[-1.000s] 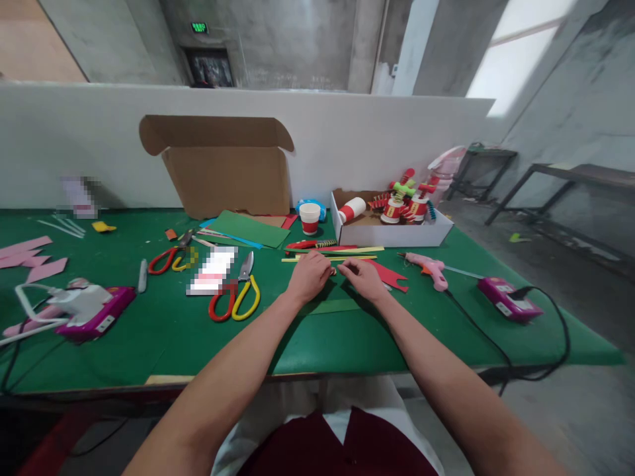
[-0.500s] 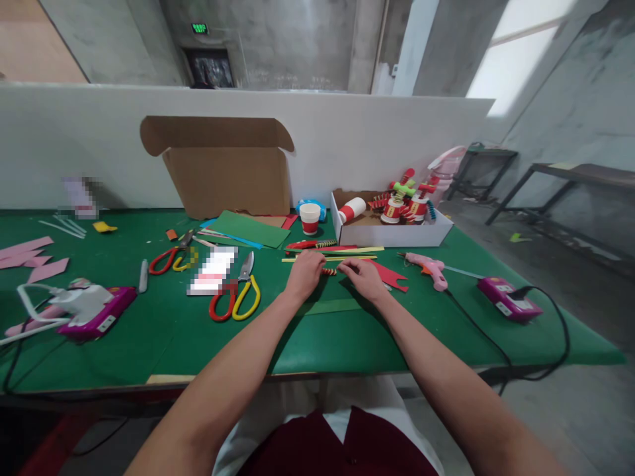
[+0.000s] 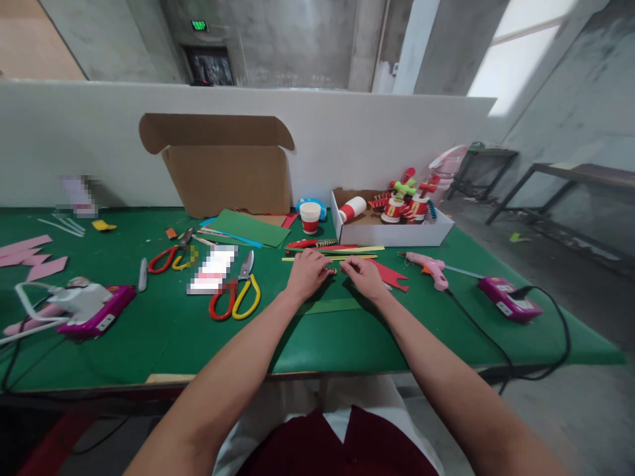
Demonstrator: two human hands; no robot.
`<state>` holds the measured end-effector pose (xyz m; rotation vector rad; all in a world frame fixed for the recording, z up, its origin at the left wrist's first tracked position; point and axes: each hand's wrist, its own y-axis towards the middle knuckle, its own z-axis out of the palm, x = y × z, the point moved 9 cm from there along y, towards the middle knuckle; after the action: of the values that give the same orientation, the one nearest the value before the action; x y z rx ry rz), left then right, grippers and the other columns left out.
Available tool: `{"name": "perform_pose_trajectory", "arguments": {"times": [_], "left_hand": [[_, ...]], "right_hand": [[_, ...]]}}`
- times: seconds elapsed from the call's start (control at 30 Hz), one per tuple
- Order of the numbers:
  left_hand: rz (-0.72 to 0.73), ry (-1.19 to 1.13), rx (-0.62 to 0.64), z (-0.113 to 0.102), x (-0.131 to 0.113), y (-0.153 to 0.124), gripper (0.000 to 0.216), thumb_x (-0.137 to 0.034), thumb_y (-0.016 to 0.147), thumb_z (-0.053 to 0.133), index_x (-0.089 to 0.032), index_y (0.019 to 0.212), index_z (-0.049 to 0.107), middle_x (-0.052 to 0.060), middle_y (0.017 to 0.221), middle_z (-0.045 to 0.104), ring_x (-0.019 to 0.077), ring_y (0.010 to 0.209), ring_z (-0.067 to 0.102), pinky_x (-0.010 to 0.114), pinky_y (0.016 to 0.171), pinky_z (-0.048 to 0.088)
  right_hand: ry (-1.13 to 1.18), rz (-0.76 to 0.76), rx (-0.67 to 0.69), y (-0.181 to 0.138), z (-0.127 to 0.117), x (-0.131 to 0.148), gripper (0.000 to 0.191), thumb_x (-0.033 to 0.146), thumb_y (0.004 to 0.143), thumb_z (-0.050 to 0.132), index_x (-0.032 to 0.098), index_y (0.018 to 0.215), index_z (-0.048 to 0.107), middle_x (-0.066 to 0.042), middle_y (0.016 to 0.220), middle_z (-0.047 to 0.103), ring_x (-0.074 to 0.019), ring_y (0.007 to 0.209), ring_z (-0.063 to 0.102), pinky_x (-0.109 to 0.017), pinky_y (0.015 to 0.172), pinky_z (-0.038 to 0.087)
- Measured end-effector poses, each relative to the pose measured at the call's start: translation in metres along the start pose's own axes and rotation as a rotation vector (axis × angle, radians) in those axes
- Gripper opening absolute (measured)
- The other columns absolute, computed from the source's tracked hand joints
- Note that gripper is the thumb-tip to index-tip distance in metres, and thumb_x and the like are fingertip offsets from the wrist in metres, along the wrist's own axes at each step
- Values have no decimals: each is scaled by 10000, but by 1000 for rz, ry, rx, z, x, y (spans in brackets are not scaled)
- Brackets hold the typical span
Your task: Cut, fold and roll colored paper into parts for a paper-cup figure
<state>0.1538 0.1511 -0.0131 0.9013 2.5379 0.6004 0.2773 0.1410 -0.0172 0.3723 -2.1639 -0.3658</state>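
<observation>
My left hand (image 3: 308, 274) curls over a small folded red-and-yellow paper strip (image 3: 334, 271), of which only the tip shows past the fingertips. Close by on the right, my right hand (image 3: 364, 276) has its thumb and fingers pinched together; whatever lies between them is too small to make out. Under and between the wrists, a green paper strip (image 3: 335, 305) rests flat on the table. Red cut paper (image 3: 389, 274) pokes out beside my right hand. Thin yellow strips (image 3: 357, 256) lie just beyond both hands.
Red-and-yellow scissors (image 3: 243, 291) lie left of my hands. A pink glue gun (image 3: 430, 266), corded, is on the right near a purple power block (image 3: 508, 299). Behind stand a paper cup (image 3: 310, 218) and a white box (image 3: 397, 235) holding finished paper-cup figures.
My left hand has slid slightly right over the folded strip, so less of it shows. The right hand has shifted slightly, its fingers still pinched.
</observation>
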Motion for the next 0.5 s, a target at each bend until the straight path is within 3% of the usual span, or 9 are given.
{"name": "perform_pose_trajectory", "arguments": {"times": [0.2,0.5], "left_hand": [[21,26,30,5,-3,1,90,-277,845,608,-218,819,671,54,917,685,236,963,504,392,817,347],[7,12,43,7,-2,2,126,-251,863,554,-204,773,629,62,881,674,237,943,509,404,821,346]], "right_hand": [[4,-2,6,0,3,-1,320,441,858,467,194,669,540,8,627,543,-131,587,446,-248,574,355],[-16,12,17,0,6,-3,319,431,862,460,190,673,551,1,639,556,-133,596,466,-250,584,358]]}}
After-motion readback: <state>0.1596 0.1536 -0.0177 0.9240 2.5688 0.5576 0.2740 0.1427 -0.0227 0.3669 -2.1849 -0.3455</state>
